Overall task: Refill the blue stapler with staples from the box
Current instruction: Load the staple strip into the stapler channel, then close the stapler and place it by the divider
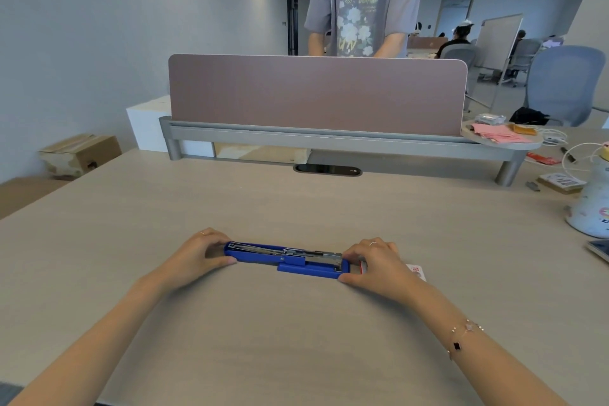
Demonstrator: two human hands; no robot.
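The blue stapler [290,260] lies flat on the wooden desk, swung fully open so its metal staple channel faces up. My left hand [197,255] grips its left end. My right hand [375,265] grips its right end. A small white and red staple box [417,271] lies on the desk just behind my right hand, mostly hidden by it.
A mauve divider panel [316,94] on a grey rail closes off the back of the desk [263,339]. A person stands behind it. At the right edge are a white container [593,204], a phone [598,249], cables and small packets. Cardboard boxes [80,153] sit left.
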